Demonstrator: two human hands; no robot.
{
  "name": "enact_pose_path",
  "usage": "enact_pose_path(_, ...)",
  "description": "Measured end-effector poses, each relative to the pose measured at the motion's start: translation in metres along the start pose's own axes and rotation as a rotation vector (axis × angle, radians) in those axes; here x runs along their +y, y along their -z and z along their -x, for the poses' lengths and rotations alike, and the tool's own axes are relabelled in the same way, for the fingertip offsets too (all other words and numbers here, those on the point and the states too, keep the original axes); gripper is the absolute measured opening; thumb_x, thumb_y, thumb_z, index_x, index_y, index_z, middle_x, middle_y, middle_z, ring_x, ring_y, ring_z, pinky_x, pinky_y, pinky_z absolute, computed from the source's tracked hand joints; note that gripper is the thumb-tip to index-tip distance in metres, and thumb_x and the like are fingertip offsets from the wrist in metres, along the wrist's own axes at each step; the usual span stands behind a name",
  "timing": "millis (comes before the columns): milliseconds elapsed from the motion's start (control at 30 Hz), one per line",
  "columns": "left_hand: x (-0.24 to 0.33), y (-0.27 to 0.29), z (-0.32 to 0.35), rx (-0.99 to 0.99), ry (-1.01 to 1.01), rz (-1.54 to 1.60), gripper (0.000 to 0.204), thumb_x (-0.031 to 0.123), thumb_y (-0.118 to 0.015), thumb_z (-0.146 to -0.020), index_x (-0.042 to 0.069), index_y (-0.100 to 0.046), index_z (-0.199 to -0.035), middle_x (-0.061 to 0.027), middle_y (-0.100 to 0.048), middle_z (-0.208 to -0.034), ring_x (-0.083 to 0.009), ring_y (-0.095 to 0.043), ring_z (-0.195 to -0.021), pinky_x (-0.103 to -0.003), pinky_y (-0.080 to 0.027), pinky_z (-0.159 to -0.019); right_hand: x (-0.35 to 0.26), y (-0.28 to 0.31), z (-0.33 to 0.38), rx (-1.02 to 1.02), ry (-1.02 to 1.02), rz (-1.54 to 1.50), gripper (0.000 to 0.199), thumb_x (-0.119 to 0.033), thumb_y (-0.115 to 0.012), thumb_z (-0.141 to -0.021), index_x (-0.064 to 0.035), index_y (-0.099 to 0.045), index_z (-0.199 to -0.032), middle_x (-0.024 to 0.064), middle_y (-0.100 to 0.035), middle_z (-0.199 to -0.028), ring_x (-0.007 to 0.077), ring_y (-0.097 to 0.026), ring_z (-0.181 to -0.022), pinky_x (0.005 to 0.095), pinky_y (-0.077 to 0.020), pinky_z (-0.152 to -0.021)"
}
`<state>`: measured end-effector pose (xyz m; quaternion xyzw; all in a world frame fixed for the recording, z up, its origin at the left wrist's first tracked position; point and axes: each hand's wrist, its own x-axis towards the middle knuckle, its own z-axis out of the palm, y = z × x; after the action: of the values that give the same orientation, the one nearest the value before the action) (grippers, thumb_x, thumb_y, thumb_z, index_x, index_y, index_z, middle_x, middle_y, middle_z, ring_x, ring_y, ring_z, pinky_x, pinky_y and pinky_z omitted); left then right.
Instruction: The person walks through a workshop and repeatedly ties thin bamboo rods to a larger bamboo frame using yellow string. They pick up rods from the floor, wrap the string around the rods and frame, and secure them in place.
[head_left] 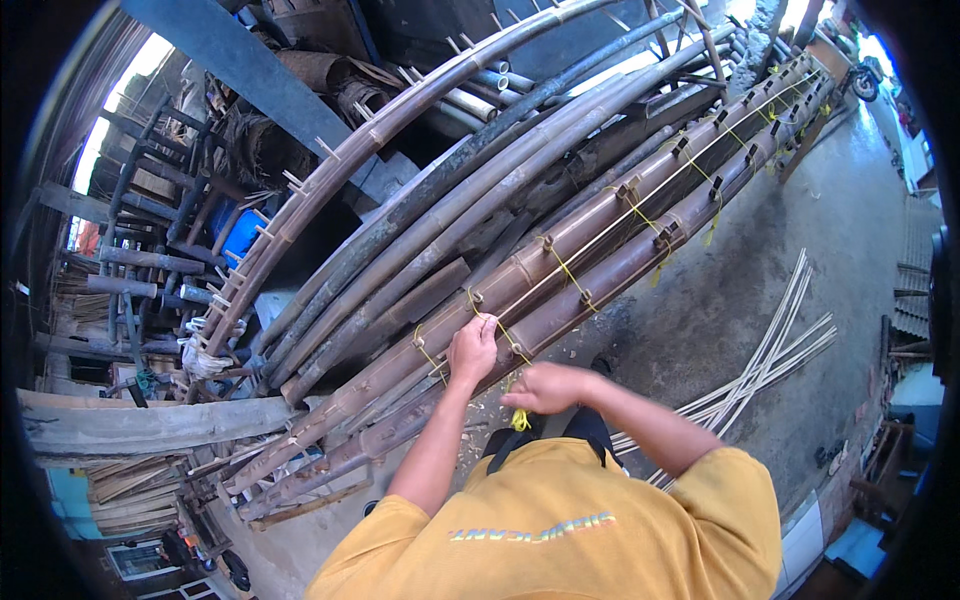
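My right hand [548,388] is squeezed closed on yellow string [520,420], hanging on my side of the near bamboo pole [552,318]. My left hand [472,350], by the pole's far edge, is curled; I can't tell what's inside.

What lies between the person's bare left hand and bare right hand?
In the head view, a stretch of the nearer long brown bamboo pole lies between the left hand and the right hand, with thin yellow cord running over it.
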<state>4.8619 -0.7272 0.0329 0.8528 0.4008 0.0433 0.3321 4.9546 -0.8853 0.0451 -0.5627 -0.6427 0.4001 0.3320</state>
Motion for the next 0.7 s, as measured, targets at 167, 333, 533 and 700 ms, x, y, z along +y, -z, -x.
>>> enact_pose_path(167, 0.009, 0.017, -0.037, 0.013, -0.156, 0.473, 0.026, 0.022, -0.054, -0.103, 0.003, -0.07, -0.099, -0.0042, -0.07, -0.079, -0.0089, -0.059, -0.065, -0.029, -0.047, -0.062, 0.023, -0.058, -0.014, 0.172, -0.119, -0.041, 0.043, -0.038, -0.051, -0.097, -0.0059, -0.067, -0.072, 0.0232, -0.064, -0.07, 0.0417, -0.065, -0.071, 0.0542, -0.0514, -0.072)
enact_pose_path(333, -0.003, 0.017, -0.125, 0.339, -0.176, 0.153, 0.03, 0.025, -0.049, -0.102, 0.003, -0.069, -0.106, -0.0164, -0.071, -0.088, -0.0314, -0.066, -0.077, -0.043, -0.052, -0.073, 0.035, -0.072, -0.006, 0.172, -0.115, 0.452, 0.047, -0.039, -0.053, -0.096, -0.0053, -0.067, -0.066, 0.0206, -0.064, -0.064, 0.0399, -0.065, -0.066, 0.051, -0.0528, -0.073)
enact_pose_path(533, -0.051, 0.035, -0.124, 0.064, -0.114, -0.05, 0.04, 0.033, -0.05, -0.098, 0.003, -0.064, -0.12, -0.024, -0.069, -0.107, -0.0423, -0.064, -0.107, -0.05, -0.049, -0.093, -0.013, -0.1, -0.027, 0.115, -0.212, 0.367, 0.042, -0.042, -0.053, -0.097, -0.0046, -0.07, -0.107, 0.0211, -0.068, -0.107, 0.0362, -0.065, -0.101, 0.0449, -0.0493, -0.095)
enact_pose_path(700, -0.078, 0.095, -0.016, 0.239, -0.145, -0.092, 0.037, 0.027, -0.046, -0.102, 0.0, -0.061, -0.122, -0.0266, -0.067, -0.112, -0.0431, -0.064, -0.107, -0.049, -0.051, -0.091, -0.029, -0.153, -0.046, 0.128, -0.545, -1.164, 0.045, -0.043, -0.052, -0.1, -0.01, -0.063, -0.128, 0.0179, -0.065, -0.118, 0.0264, -0.064, -0.108, 0.0456, -0.0488, -0.095)
